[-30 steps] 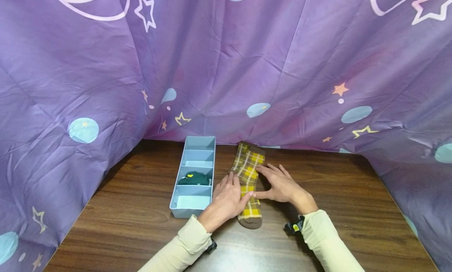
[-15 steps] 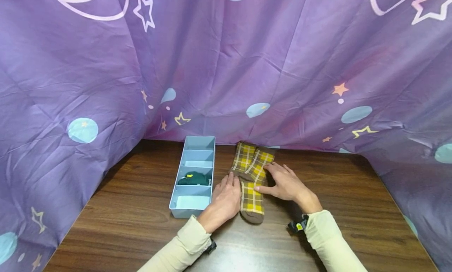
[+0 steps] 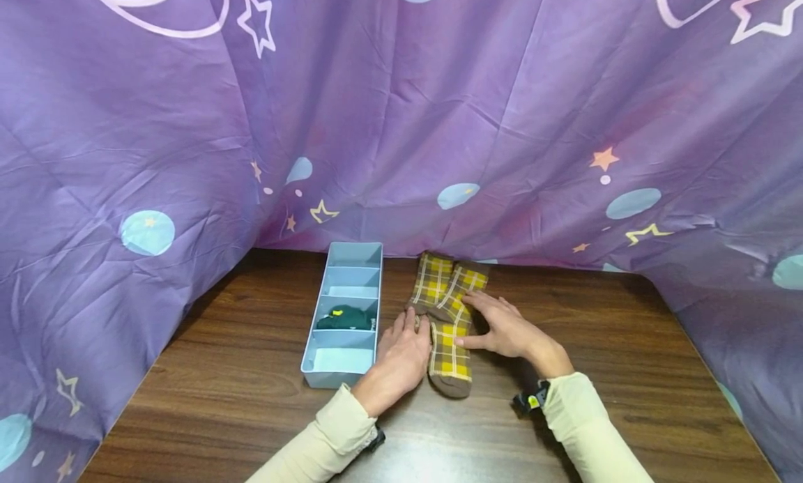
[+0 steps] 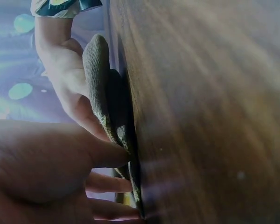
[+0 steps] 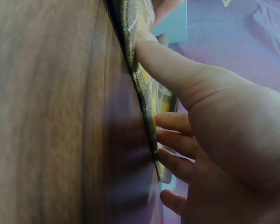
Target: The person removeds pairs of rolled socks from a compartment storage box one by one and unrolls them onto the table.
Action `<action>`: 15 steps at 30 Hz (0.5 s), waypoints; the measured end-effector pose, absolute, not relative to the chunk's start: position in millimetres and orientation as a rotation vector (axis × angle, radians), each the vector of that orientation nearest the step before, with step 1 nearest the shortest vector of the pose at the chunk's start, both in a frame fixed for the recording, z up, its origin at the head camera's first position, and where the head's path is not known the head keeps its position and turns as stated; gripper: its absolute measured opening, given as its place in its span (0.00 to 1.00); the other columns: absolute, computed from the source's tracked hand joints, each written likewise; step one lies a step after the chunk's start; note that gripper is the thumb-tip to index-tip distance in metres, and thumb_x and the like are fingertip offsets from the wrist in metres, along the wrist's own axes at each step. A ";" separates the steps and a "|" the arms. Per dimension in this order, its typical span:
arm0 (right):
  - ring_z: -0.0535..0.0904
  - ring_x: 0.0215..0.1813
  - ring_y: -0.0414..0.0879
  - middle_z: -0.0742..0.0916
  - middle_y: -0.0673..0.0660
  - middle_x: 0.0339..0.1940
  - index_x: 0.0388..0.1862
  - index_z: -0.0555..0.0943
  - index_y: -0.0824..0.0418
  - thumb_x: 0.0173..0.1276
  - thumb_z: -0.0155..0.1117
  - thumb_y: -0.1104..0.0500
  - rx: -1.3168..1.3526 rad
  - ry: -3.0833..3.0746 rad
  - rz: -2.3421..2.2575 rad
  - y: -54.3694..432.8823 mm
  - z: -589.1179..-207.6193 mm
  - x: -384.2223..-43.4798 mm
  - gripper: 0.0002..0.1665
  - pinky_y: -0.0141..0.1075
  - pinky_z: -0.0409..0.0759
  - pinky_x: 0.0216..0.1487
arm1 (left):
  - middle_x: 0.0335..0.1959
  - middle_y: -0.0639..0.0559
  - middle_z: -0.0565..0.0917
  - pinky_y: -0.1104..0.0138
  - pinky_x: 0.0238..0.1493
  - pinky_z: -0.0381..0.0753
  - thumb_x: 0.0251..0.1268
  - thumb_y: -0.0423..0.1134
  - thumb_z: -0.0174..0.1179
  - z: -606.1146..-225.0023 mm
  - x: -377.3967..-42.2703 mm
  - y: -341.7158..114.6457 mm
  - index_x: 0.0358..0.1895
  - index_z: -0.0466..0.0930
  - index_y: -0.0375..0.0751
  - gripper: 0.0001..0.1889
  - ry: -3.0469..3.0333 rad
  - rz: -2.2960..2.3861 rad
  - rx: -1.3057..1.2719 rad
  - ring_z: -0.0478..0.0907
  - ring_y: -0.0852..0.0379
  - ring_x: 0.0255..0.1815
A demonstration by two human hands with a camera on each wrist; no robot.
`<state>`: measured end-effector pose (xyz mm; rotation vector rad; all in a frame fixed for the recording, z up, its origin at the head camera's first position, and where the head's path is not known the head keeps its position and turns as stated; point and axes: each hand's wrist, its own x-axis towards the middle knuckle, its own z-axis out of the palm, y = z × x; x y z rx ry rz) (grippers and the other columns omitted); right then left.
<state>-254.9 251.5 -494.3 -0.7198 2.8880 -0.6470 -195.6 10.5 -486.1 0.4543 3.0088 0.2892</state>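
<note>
A patterned purple curtain (image 3: 351, 86) is hanging behind the blue tray (image 3: 343, 359), and a wooden table (image 3: 627, 343) is supporting the tray, whose four compartments are running front to back. Two plaid socks (image 3: 452, 357) are lying to the right of the tray, meeting or overlapping about midway along its length. The step appears to be one of straightening the socks; doing it well is probably calling for light, flat pressure, anchoring one sock while easing the other alongside without stretching the knit. The left hand (image 3: 404, 347) is resting just beside the tray; the right hand (image 3: 508, 330) is reaching over the sock farther from it. A dark green bundle (image 3: 343, 318) is occupying the tray's second compartment from the front. The left fingers (image 4: 107, 183) are touching cloth, slightly bent; whether they are pinching any is unclear. The right fingers (image 5: 175, 140) are lying extended, thumb (image 5: 161, 60) well apart, touching the farther sock without gripping.
</note>
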 end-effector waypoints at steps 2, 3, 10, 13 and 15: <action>0.62 0.87 0.68 0.70 0.69 0.85 0.82 0.69 0.66 0.65 0.78 0.33 -0.711 2.883 -0.656 253.5 -494.3 -255.4 0.59 0.74 0.52 0.83 | 0.84 0.33 0.65 0.48 0.79 0.74 0.78 0.35 0.60 -485.4 -194.6 10.8 0.81 0.68 0.43 0.30 3.011 0.273 0.459 0.66 0.37 0.84; 0.62 0.87 0.68 0.69 0.69 0.85 0.82 0.70 0.66 0.65 0.79 0.33 -0.704 2.879 -0.663 254.5 -494.1 -255.6 0.59 0.74 0.52 0.83 | 0.84 0.33 0.66 0.48 0.78 0.75 0.76 0.34 0.62 -485.2 -194.0 10.8 0.80 0.69 0.44 0.32 3.018 0.256 0.466 0.67 0.37 0.84; 0.59 0.87 0.70 0.67 0.70 0.87 0.83 0.69 0.65 0.65 0.80 0.35 -0.683 2.843 -0.691 262.7 -494.2 -256.9 0.58 0.74 0.50 0.83 | 0.84 0.30 0.63 0.47 0.81 0.71 0.66 0.39 0.74 -481.2 -190.8 10.3 0.81 0.68 0.48 0.41 2.976 0.193 0.457 0.64 0.36 0.85; 0.62 0.86 0.71 0.69 0.71 0.85 0.81 0.72 0.65 0.65 0.81 0.39 -0.727 2.875 -0.707 264.4 -493.7 -257.3 0.55 0.73 0.55 0.82 | 0.86 0.30 0.60 0.46 0.83 0.67 0.69 0.38 0.71 -480.2 -190.3 10.7 0.83 0.65 0.49 0.41 2.944 0.176 0.436 0.62 0.35 0.86; 0.65 0.84 0.72 0.73 0.72 0.82 0.79 0.74 0.65 0.65 0.82 0.43 -0.769 2.911 -0.713 264.8 -493.3 -257.4 0.50 0.72 0.61 0.81 | 0.86 0.30 0.60 0.46 0.84 0.67 0.69 0.39 0.71 -479.5 -189.8 10.9 0.84 0.64 0.49 0.41 2.936 0.161 0.431 0.62 0.35 0.86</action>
